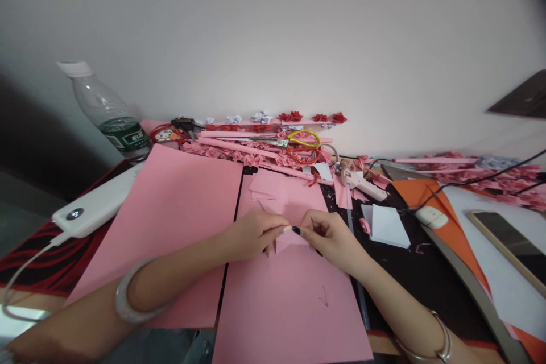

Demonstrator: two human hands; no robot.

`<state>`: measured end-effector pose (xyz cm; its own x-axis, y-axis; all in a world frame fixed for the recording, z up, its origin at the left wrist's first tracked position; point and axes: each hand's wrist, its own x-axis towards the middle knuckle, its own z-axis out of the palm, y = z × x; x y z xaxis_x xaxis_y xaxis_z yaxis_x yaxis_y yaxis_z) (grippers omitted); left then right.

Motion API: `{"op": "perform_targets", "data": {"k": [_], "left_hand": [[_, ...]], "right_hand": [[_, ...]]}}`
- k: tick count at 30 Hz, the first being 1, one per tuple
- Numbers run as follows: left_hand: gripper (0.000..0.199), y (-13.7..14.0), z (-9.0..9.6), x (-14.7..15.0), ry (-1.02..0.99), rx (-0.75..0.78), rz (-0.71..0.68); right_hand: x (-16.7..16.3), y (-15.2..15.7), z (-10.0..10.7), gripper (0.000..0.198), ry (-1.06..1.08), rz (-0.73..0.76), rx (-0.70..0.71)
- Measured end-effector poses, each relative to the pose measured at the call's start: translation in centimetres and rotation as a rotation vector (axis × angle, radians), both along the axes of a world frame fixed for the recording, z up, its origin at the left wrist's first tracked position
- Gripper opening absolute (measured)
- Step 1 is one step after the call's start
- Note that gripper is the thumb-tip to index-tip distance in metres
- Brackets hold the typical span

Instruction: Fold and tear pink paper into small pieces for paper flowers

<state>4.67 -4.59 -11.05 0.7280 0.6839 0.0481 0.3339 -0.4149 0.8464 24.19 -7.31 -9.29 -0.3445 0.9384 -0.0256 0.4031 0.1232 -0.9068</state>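
Observation:
My left hand and my right hand meet above a pink sheet, thumbs and fingers pinched together at nearly the same spot. Between them is a small piece of pink paper, its lower part showing beneath my fingertips. How it is folded is hard to make out. Under both hands lies the long pink sheet. Just beyond my fingers rests a small stack of pink paper squares. A wider pink sheet lies beneath my left forearm.
Paper flowers on pink stems line the wall, with yellow-and-red-handled scissors on top. A glue gun and white paper squares are at right, then a phone. At left stand a bottle and a white power bank.

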Motion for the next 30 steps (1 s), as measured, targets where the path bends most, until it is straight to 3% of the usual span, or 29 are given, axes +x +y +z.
{"op": "perform_targets", "data": {"k": [3,8,19,27,30], "left_hand": [[0.025,0.0,0.1,-0.1,0.023,0.094,0.005],[0.023,0.1,0.1,-0.1,0.018,0.068,0.035],[0.022,-0.1,0.8,0.1,-0.073,-0.244,0.026],[0.025,1.6,0.2,-0.7,-0.264,-0.191,0.285],[0.021,1.3,0.0,-0.3,-0.265,-0.198,0.238]], "right_hand": [[0.1,0.1,0.0,0.022,-0.005,-0.007,0.002],[0.2,0.1,0.0,0.021,-0.022,0.000,0.002],[0.5,0.2,0.4,0.022,-0.049,0.030,0.009],[1.8,1.1,0.3,0.020,0.030,-0.043,0.054],[1.2,0.9,0.0,0.018,0.004,-0.018,0.075]]}}
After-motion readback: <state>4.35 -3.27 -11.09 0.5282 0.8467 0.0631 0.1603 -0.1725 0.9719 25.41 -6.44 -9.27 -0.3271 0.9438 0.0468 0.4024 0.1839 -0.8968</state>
